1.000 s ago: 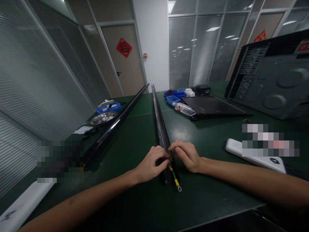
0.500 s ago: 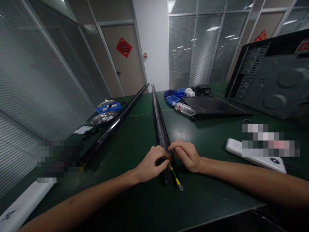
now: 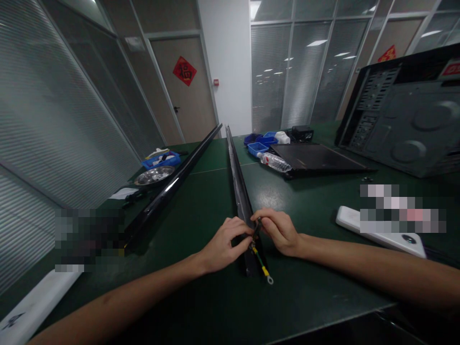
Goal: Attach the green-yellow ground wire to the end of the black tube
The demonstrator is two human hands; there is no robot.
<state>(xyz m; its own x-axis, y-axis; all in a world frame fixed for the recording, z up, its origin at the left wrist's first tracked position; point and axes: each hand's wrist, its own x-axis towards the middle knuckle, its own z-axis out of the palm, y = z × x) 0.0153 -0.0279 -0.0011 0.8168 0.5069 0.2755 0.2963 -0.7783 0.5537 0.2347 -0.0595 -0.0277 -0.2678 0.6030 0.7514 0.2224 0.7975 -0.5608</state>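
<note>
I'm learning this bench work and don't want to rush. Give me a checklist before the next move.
1. Right hand gripping the small metal piece: ok.
2. Left hand at the upper end of the green-yellow cable: ok.
3. Cable's upper end in clear view: not ok, partly covered.
4. Upper end fastened to the rail: cannot tell.
5. Lower ring terminal clear of both hands: ok.

Black character 福 printed on a red diamond sign [image 3: 185, 71] hung on a wooden door [image 3: 192, 105], a white 0 shown on a red label [image 3: 452, 70] stuck to a computer case [image 3: 406, 115], its remaining lettering cut off by the edge, second red sign [image 3: 387, 53] partly covered, unreadable.
</note>
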